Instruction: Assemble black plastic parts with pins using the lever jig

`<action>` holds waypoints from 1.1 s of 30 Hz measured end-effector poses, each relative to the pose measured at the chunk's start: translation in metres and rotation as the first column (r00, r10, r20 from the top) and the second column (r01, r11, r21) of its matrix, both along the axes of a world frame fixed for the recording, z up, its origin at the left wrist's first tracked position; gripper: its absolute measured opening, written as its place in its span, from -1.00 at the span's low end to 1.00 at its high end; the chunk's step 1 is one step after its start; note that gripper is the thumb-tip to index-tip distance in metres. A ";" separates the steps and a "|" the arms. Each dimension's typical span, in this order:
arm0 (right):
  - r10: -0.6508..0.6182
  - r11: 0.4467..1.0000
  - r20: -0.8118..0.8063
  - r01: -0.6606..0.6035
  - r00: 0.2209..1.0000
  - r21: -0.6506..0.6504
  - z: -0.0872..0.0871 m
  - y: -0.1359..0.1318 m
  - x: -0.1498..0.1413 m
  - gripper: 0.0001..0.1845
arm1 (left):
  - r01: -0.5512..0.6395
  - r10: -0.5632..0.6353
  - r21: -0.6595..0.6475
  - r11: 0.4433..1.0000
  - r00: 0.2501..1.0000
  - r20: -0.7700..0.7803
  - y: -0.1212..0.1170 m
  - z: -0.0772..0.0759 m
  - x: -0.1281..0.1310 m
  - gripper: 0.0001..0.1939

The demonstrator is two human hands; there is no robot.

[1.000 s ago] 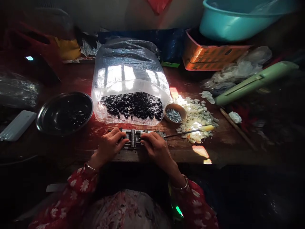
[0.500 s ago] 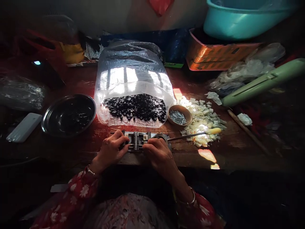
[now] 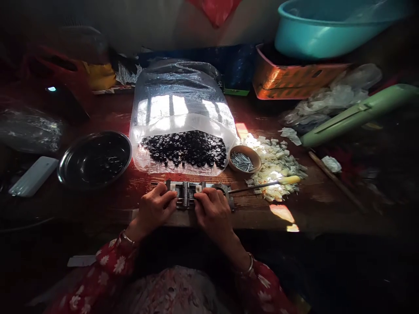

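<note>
A small metal jig [image 3: 187,193] with pale pieces set in it sits at the table's front edge. My left hand [image 3: 156,207] presses its fingertips against the jig's left end, fingers curled. My right hand [image 3: 212,208] rests on the jig's right half, fingers bent down onto it; what they pinch is hidden. A thin rod with a yellow handle [image 3: 265,183] sticks out to the right of the jig. Just behind the jig lies a clear plastic bag of small black parts [image 3: 185,148].
A dark metal bowl [image 3: 94,158] stands at left, a white flat device [image 3: 33,175] beyond it. A small wooden dish of metal pins [image 3: 244,159] and a heap of pale pieces [image 3: 275,163] lie at right. Behind are an orange box [image 3: 291,76], teal basin [image 3: 327,26], green tool [image 3: 356,114].
My right hand has slid a little left along the jig and now sits nearer my left hand. My left hand has stayed at the jig's left end.
</note>
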State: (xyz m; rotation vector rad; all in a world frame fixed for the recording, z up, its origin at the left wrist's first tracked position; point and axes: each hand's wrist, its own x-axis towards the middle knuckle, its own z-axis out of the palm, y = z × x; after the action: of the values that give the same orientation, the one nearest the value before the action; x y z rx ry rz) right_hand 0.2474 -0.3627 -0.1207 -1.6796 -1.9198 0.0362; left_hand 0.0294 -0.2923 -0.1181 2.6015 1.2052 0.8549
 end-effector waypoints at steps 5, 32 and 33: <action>-0.031 0.999 -0.056 0.033 0.998 0.029 -0.003 0.006 -0.003 -0.89 | 0.001 0.004 -0.084 0.996 0.998 0.058 0.000 -0.003 0.001 -0.82; 0.167 0.904 0.153 -0.089 0.974 -0.418 0.028 0.155 0.002 -0.80 | -0.183 0.153 -0.209 0.961 0.976 -0.154 0.112 0.004 -0.001 -0.86; 0.153 0.914 0.097 -0.103 0.984 -0.392 0.027 0.152 0.006 -0.83 | -0.159 0.147 -0.225 0.961 0.987 -0.072 0.109 0.003 -0.005 -0.89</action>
State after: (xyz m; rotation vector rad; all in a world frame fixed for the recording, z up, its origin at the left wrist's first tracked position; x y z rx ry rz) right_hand 0.2531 -0.2106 -0.0942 -1.8352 -2.2279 0.3940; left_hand 0.0249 -0.1833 -0.1148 2.3859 1.4424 0.6281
